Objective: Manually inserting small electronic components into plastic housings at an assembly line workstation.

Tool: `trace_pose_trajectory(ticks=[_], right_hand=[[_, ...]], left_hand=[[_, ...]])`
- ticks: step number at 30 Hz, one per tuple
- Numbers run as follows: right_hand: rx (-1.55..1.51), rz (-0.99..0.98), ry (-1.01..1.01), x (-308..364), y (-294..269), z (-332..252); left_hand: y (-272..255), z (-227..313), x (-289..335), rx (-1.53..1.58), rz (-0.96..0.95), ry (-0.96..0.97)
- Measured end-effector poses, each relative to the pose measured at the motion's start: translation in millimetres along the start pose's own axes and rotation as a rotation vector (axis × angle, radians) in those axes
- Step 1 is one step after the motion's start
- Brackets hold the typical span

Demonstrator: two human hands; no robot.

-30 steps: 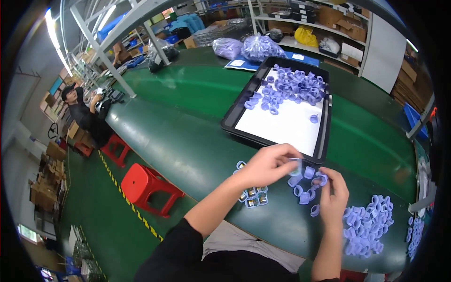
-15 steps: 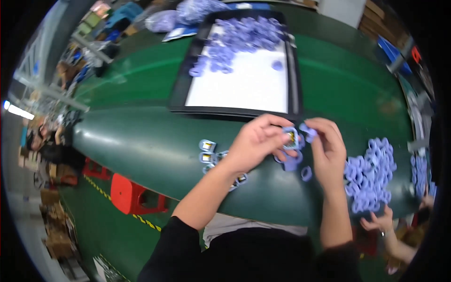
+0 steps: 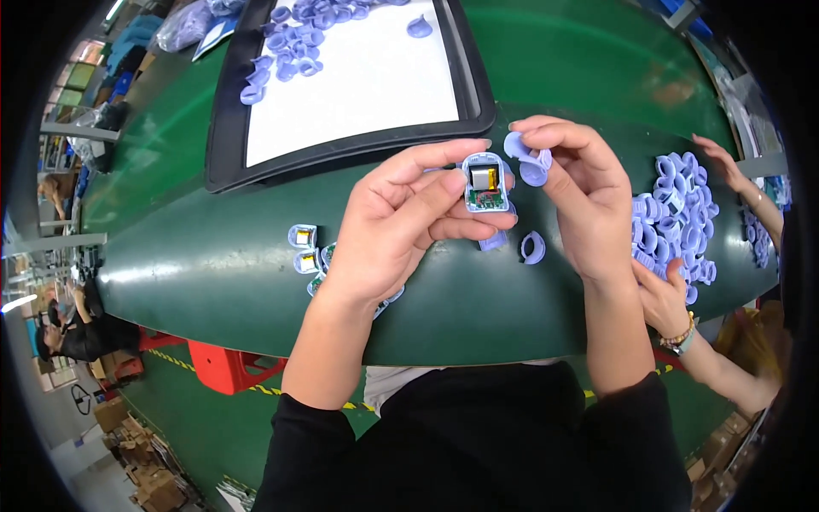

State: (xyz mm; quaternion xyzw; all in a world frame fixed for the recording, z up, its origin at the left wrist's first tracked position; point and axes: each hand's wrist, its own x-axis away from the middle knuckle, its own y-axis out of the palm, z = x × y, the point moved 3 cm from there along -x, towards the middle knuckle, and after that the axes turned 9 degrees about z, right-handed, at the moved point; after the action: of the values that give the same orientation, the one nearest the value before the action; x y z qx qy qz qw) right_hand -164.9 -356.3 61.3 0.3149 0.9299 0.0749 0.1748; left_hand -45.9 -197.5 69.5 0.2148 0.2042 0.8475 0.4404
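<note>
My left hand [image 3: 384, 218] is closed on a small pale-blue plastic casing [image 3: 487, 194] by its edges. Its open side faces me and shows a silver-and-yellow battery-like block above a green circuit board. Just right of it, my right hand [image 3: 597, 192] pinches a curved purple plastic shell [image 3: 534, 169] between thumb and fingers. The shell and the casing are apart. On the green table beneath lies a loose purple ring-like piece [image 3: 533, 248], with other purple pieces partly hidden behind my left fingers. Several similar casings [image 3: 305, 261] with boards lie left of my left wrist, partly covered by it.
Beyond my hands stands a black-rimmed tray [image 3: 341, 152] with a white lining and several purple pieces. A heap of purple pieces [image 3: 678, 213] lies to the right. A co-worker's hand [image 3: 661, 299] touches its near side; another hand [image 3: 723, 162] is beyond it. A red stool [image 3: 223, 367] stands below left.
The view has shifted closer, and both my hands appear higher. The casing now faces me more squarely. The co-worker's hand has reached the purple heap, and a second hand has appeared beyond it.
</note>
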Motion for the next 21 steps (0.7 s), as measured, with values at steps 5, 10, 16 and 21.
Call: trace_pose_trajectory(ticks=[5,10,16,21], right_hand=[[-0.074,-0.014,0.063,2.3,0.3,-4.1],[-0.066,0.010,0.057,3.1,-0.2,-4.0],[-0.077,-0.003,0.041,2.5,-2.8,-5.3],[-0.085,0.001,0.060,2.4,2.1,-6.1]], left_hand=[[4.2,0.2,2.1,0.000,-0.013,0.002],[4.4,-1.7,1.9,0.016,0.000,-0.025],[2.5,-4.9,4.3,0.019,0.002,-0.018],[1.9,-4.8,3.1,0.019,0.053,-0.036]])
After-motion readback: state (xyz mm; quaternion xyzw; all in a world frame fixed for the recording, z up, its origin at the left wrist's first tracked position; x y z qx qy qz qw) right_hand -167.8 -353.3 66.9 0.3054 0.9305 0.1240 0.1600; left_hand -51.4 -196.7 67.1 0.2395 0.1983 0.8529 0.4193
